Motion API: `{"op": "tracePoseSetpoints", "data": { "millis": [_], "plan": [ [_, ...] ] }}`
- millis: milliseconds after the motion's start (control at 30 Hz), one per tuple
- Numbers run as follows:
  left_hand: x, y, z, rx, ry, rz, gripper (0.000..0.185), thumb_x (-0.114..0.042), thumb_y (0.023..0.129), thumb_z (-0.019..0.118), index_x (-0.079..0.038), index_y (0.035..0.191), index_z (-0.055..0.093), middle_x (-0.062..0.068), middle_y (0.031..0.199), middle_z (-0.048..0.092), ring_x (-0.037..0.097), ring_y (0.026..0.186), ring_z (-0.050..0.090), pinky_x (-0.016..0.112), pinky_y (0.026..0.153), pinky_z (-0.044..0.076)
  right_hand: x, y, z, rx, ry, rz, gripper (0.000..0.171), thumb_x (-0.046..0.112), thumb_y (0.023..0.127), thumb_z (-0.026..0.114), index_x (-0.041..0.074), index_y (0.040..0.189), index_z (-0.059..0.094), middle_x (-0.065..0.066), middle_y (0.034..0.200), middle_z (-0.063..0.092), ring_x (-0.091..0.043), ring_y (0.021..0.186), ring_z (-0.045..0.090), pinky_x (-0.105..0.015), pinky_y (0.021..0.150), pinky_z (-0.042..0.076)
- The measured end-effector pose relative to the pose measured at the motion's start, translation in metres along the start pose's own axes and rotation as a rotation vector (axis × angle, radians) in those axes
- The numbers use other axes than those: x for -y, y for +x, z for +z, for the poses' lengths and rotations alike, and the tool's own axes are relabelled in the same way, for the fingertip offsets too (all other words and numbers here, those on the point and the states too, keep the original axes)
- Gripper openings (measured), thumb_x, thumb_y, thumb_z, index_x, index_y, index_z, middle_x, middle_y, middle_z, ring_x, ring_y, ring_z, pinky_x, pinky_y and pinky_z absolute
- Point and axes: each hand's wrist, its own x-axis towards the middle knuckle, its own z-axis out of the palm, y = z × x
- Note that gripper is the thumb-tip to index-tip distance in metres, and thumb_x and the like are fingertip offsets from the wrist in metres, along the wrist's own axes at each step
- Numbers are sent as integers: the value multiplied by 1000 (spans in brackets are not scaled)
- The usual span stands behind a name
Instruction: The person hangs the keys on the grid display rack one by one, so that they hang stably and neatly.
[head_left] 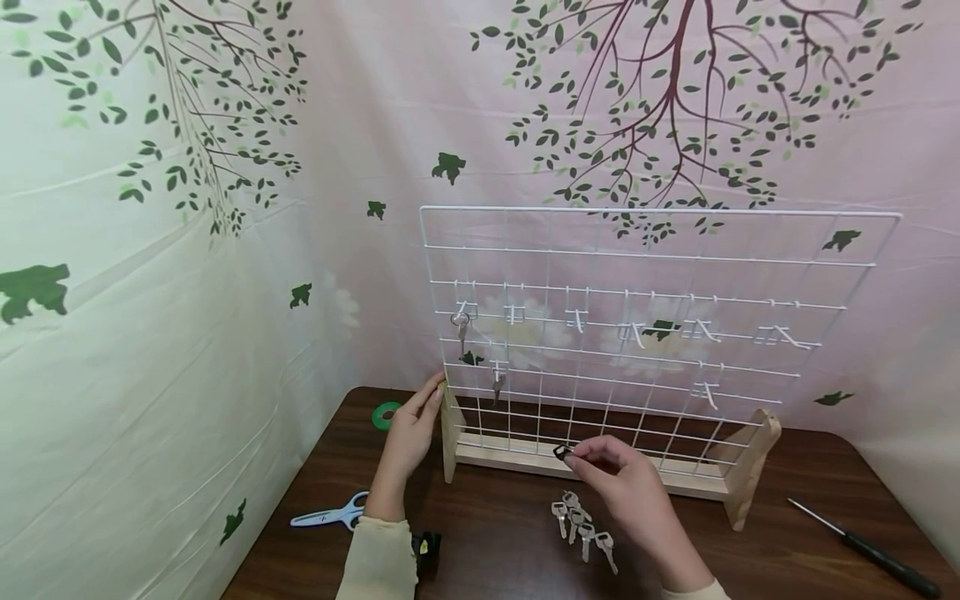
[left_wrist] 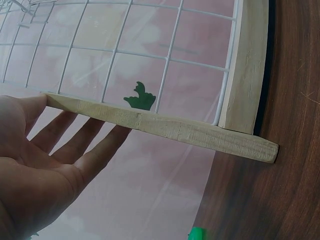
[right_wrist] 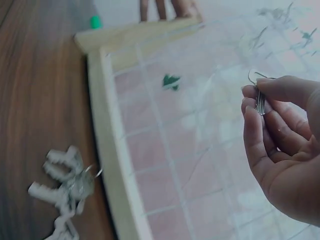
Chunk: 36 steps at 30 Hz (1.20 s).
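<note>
My left hand touches the wooden side piece of a white wire grid rack, its fingers fairly straight against the outer edge. Between thumb and fingertips my right hand pinches a small key with a thin ring, in front of the rack's lower part. On the table below that hand lies a loose group of several silver keys. One key hangs from a hook at the grid's upper left, and another key from a lower hook.
Several bare hooks line the grid. Light blue scissors and green tape lie left on the brown table, near a black object by the left sleeve. A screwdriver lies right; printed cloth hangs behind.
</note>
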Motion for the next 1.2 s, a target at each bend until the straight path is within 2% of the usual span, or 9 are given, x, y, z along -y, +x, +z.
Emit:
{"op": "tracePoseSetpoints", "data": {
  "millis": [333, 633, 867, 1067, 1200],
  "plan": [
    [1, 1, 0, -5, 10, 9, 47, -43, 113, 53, -28, 157, 56, 7, 165, 52, 37, 153, 49, 62, 120, 47, 36, -5, -2, 33, 121, -120, 18, 15, 93, 84, 12, 109, 77, 4, 96, 82, -4, 87, 72, -20, 79, 58],
    [0, 0, 1, -7, 1, 5, 47, -43, 112, 54, -27, 157, 57, 7, 164, 53, 37, 152, 50, 61, 119, 48, 55, -5, 0, 64, 153, -124, 18, 19, 95, 82, 13, 112, 78, 5, 96, 82, -7, 86, 76, -23, 80, 61],
    [0, -1, 0, 4, -2, -6, 48, -46, 112, 53, -29, 157, 56, 6, 165, 51, 36, 153, 49, 60, 120, 47, 67, -5, 5, 89, 257, -152, 16, 15, 97, 81, 5, 109, 79, -4, 93, 83, -12, 83, 77, -27, 80, 64],
    [0, -2, 0, 6, 7, 8, 49, -43, 113, 53, -25, 158, 56, 10, 165, 51, 38, 153, 50, 61, 119, 48, 72, -6, 11, 117, 325, -185, 15, 8, 98, 78, -1, 109, 76, 5, 91, 80, -10, 83, 76, -31, 79, 66],
    [0, -2, 0, 6, 7, 10, 49, -43, 113, 53, -24, 158, 56, 10, 165, 51, 38, 153, 50, 60, 118, 49, 78, -6, 13, 100, 340, -172, 14, 9, 97, 79, 1, 107, 77, 2, 89, 78, -13, 82, 76, -31, 79, 66]
  ]
}}
